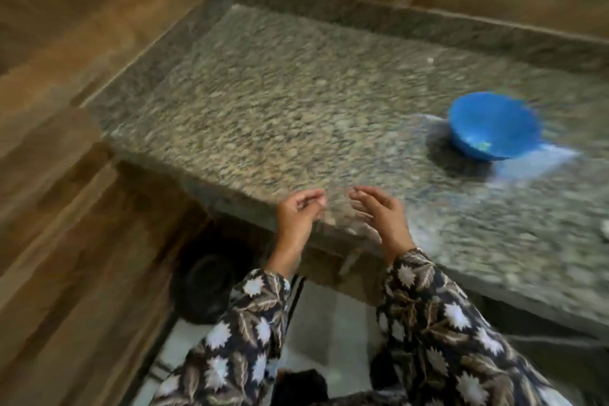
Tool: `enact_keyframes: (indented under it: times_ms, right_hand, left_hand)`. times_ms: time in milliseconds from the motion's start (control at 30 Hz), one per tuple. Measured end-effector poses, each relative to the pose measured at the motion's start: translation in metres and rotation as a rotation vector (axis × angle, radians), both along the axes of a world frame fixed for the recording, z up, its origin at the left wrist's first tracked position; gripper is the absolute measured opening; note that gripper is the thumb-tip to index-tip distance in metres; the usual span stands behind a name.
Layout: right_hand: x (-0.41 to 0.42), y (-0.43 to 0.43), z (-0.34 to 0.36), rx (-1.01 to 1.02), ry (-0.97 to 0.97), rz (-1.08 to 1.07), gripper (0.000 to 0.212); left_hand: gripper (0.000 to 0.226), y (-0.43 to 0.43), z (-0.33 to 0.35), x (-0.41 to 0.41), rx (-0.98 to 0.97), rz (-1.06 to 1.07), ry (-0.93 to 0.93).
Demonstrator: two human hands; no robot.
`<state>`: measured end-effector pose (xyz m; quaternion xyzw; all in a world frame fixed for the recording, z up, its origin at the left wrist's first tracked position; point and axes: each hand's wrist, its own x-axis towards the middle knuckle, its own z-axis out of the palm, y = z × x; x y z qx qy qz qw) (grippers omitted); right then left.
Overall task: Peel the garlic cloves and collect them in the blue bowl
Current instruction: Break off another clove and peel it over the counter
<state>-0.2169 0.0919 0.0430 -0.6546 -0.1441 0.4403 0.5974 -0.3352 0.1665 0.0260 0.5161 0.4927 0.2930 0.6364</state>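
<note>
The view is blurred by motion. A blue bowl point(491, 125) stands on the granite counter point(280, 102) at the right, with a few small pale bits inside near its front wall. Both my hands hover over the counter's front edge, well to the left of the bowl. My left hand point(298, 217) has its fingers curled with the thumb against the fingertips; the blur hides whether something small sits in that pinch. My right hand point(382, 217) is a short gap to its right, fingers loosely extended and holding nothing. No garlic clove shows clearly.
A raised granite rim point(362, 15) runs along the counter's back, with wood-toned walls behind and to the left. A small white scrap point(529, 60) lies near the back. A pale object point(605, 229) is cut off at the right edge. A dark round thing point(204, 283) sits below the counter.
</note>
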Motion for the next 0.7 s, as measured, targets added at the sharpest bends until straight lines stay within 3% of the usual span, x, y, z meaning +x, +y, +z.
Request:
enact_keyframes:
  times_ms: [167,233,400,467,533,700]
  right_hand:
    - [0.119,-0.088,0.010,0.007,-0.075,-0.280,0.013]
    - [0.163,-0.126,0.007,-0.040,-0.189,-0.345,0.012]
    - [0.260,-0.203,-0.014,-0.294,-0.573,-0.419,0.023]
    - [0.287,-0.222,-0.022,-0.396,-0.632,-0.363,0.030]
    - [0.304,-0.231,-0.030,-0.445,-0.640,-0.283,0.038]
    - [0.320,-0.232,-0.043,-0.528,-0.699,-0.130,0.048]
  left_hand:
    - [0.022,-0.058,0.000,0.141,0.054,-0.401,0.093]
    - [0.021,-0.081,-0.003,0.190,0.135,-0.444,0.153]
    - [0.021,-0.105,-0.032,0.264,0.703,-0.450,0.547]
    - [0.013,-0.109,-0.034,0.276,0.817,-0.446,0.606]
    - [0.012,-0.114,-0.023,0.282,0.815,-0.398,0.593]
    - [0.013,-0.110,0.034,0.308,0.901,-0.156,0.334]
